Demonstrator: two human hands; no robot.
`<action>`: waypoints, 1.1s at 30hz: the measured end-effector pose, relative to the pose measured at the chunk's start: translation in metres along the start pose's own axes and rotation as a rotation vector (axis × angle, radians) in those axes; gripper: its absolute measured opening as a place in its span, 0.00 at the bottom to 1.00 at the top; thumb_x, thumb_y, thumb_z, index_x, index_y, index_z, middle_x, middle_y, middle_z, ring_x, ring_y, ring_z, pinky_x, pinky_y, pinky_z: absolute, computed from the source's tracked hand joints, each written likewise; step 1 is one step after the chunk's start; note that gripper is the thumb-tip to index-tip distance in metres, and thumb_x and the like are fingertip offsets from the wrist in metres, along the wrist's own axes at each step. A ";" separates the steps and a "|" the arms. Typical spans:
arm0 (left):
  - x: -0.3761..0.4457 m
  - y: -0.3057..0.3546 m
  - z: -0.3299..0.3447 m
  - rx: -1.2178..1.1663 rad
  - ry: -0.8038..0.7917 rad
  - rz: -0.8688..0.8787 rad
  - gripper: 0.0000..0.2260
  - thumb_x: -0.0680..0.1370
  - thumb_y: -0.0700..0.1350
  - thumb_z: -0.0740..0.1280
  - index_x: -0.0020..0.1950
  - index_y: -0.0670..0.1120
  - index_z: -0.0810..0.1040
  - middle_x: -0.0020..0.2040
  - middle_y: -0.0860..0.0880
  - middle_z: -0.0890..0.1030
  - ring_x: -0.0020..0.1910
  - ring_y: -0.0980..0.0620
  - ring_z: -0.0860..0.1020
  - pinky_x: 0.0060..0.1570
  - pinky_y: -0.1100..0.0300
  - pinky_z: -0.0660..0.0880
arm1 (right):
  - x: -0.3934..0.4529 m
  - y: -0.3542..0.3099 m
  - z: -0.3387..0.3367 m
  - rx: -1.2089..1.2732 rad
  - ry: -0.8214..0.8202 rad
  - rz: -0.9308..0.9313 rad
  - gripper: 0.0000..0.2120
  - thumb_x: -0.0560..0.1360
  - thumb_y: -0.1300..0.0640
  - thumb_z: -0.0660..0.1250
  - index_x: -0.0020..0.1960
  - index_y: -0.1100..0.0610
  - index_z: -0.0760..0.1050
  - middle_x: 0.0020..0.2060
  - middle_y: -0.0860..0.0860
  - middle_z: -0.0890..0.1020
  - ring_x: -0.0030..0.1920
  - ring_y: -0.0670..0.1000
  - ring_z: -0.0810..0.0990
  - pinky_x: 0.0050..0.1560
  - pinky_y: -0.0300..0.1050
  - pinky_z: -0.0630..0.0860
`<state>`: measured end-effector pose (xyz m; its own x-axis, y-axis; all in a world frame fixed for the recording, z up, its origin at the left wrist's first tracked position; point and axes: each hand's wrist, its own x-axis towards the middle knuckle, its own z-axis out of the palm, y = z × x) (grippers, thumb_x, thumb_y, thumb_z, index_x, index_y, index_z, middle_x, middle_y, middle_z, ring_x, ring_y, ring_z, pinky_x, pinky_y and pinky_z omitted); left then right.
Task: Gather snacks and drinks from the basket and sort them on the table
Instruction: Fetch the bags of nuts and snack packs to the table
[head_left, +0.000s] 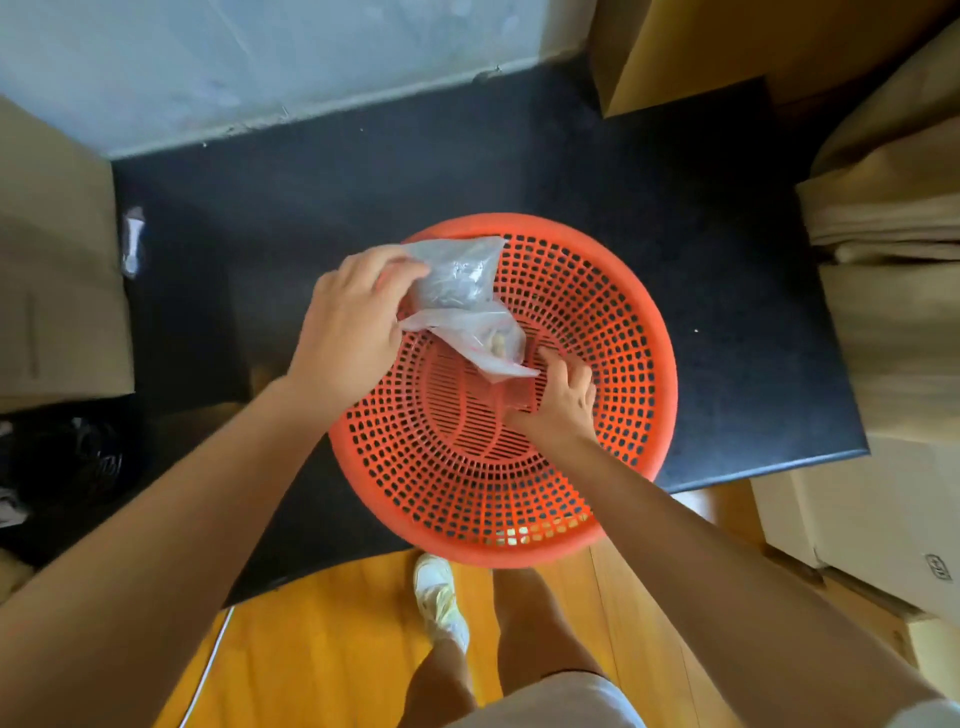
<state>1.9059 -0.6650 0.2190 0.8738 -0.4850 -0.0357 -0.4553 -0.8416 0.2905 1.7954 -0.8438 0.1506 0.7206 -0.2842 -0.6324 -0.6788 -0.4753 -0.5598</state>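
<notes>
An orange plastic mesh basket (613, 332) sits on the dark table (363, 171), overhanging its front edge. My left hand (348, 332) hovers over the basket's left rim and grips two clear plastic snack bags. The upper bag (460, 278) has dark contents and the lower bag (498, 345) holds pale pieces. My right hand (563, 400) reaches down to the basket floor, fingers curled, pinching a small clear packet (514, 397) that is hard to make out. The rest of the basket floor looks bare.
Cardboard boxes stand at the left (57, 270), back right (727, 47) and right (893, 291) of the table. A small white wrapper (134, 239) lies at the table's left edge. Below are the wooden floor (322, 639) and my shoe (439, 592).
</notes>
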 end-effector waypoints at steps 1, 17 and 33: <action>0.010 -0.003 -0.001 0.097 -0.049 0.125 0.25 0.67 0.31 0.65 0.63 0.44 0.75 0.66 0.44 0.74 0.64 0.41 0.73 0.59 0.45 0.69 | 0.005 0.002 0.004 -0.045 -0.002 -0.034 0.43 0.66 0.51 0.72 0.74 0.50 0.53 0.70 0.54 0.55 0.70 0.58 0.56 0.69 0.52 0.58; 0.060 -0.009 0.031 0.703 -0.182 0.669 0.25 0.72 0.41 0.68 0.67 0.54 0.70 0.75 0.49 0.64 0.72 0.46 0.67 0.65 0.50 0.69 | 0.047 -0.002 0.031 0.112 0.070 -0.234 0.34 0.62 0.40 0.58 0.69 0.41 0.60 0.71 0.47 0.62 0.67 0.54 0.63 0.64 0.56 0.59; -0.008 0.035 -0.030 -0.606 -0.198 -0.089 0.07 0.71 0.45 0.68 0.46 0.43 0.77 0.44 0.45 0.76 0.46 0.51 0.76 0.47 0.54 0.71 | -0.083 0.011 -0.058 0.946 0.019 -0.175 0.06 0.76 0.62 0.61 0.49 0.58 0.77 0.41 0.53 0.82 0.39 0.44 0.81 0.45 0.40 0.76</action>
<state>1.8887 -0.6834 0.2584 0.8293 -0.5028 -0.2437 -0.1545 -0.6255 0.7648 1.7358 -0.8734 0.2277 0.8190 -0.2904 -0.4949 -0.3888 0.3535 -0.8508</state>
